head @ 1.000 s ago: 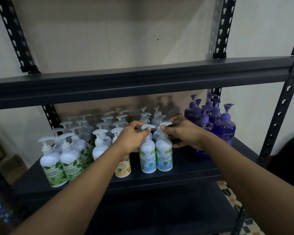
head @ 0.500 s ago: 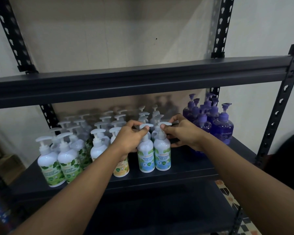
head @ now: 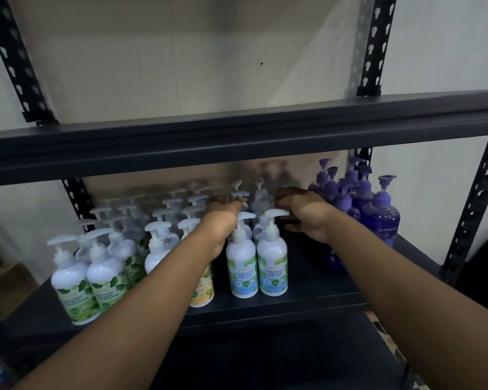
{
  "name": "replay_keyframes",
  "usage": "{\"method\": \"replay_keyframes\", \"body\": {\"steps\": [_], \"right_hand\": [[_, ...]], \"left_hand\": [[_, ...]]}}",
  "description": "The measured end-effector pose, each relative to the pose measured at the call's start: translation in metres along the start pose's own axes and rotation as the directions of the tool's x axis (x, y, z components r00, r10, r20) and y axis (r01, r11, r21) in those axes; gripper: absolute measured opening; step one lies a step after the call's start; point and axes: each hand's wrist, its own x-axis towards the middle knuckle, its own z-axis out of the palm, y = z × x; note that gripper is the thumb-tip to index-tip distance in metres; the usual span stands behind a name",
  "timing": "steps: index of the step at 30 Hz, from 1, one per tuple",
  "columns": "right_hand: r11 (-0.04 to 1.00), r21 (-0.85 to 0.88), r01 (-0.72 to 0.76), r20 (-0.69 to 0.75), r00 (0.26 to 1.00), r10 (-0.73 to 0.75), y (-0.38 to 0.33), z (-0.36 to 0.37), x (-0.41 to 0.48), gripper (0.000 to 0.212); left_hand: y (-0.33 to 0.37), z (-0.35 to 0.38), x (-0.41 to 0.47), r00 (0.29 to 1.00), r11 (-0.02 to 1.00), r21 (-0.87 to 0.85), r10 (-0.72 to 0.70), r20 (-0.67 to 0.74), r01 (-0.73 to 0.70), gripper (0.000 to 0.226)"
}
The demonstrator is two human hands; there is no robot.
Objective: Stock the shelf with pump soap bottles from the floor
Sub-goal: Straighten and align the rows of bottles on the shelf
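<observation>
Green bottles (head: pixel 76 288) are stood at the left of the shelf (head: pixel 307 280), then a yellow bottle (head: pixel 202 291), partly hidden by the left hand (head: pixel 220 220). Its fingers are held together over a back pump (head: pixel 240 194), but a grip cannot be told. Two mint bottles (head: pixel 242 271) are stood upright at front middle, touching; behind them the right hand (head: pixel 304 215) is curled toward a blurred pump (head: pixel 261 204), pinch unclear, with purple bottles (head: pixel 381 218) just beside it.

shelf (head: pixel 316 277): matt dark metal | white btls (head: pixel 272 254): glossy plastic | purple btls (head: pixel 381 219): translucent plastic
</observation>
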Motion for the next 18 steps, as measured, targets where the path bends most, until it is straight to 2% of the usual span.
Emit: {"method": "replay_keyframes", "body": {"steps": [2, 9, 13, 18], "right_hand": [[1.000, 0.003, -0.017, 0.011, 1.000, 0.017, 0.002, 0.001, 0.005, 0.025], [0.997, 0.063, -0.033, 0.044, 0.999, 0.031, 0.009, 0.003, 0.013, 0.026], [0.997, 0.072, -0.027, 0.051, 0.998, 0.023, 0.010, 0.002, 0.013, 0.023], [0.993, 0.114, -0.031, 0.085, 0.996, 0.022, 0.010, 0.000, 0.009, 0.021]], "left_hand": [[0.001, 0.002, 0.006, 1.000, 1.000, -0.010, -0.018, -0.021, 0.018, 0.018], [-0.006, 0.000, 0.021, 0.999, 0.998, -0.034, -0.049, -0.007, 0.049, 0.018], [-0.007, -0.001, 0.027, 0.997, 0.997, -0.013, -0.071, 0.033, 0.072, 0.033], [-0.010, -0.003, 0.030, 0.997, 0.997, -0.027, -0.077, 0.026, 0.078, 0.041]]}}
